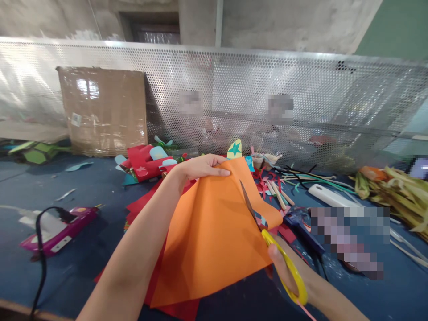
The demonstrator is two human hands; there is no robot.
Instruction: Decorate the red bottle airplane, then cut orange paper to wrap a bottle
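A large sheet of orange paper (214, 232) is raised over the table, tilted toward me. At its top edge my left hand (207, 166) pinches it between thumb and fingers. My right hand (287, 263) is closed round the yellow handles of a pair of scissors (284, 263), whose blades point up and away from me. The blades lie across the orange sheet, and a partly cut strip (264, 205) curls off along its right side. Sheets of red paper (180, 310) lie beneath the orange one.
A magenta power strip (63, 234) with a black cord lies at left. Red and blue paper pieces (143, 162) lie behind my left arm. On the right are a dark blue glue gun (304, 232), thin sticks (277, 194) and dry husks (397, 191). Cardboard (103, 111) leans on a perforated metal partition (240, 80).
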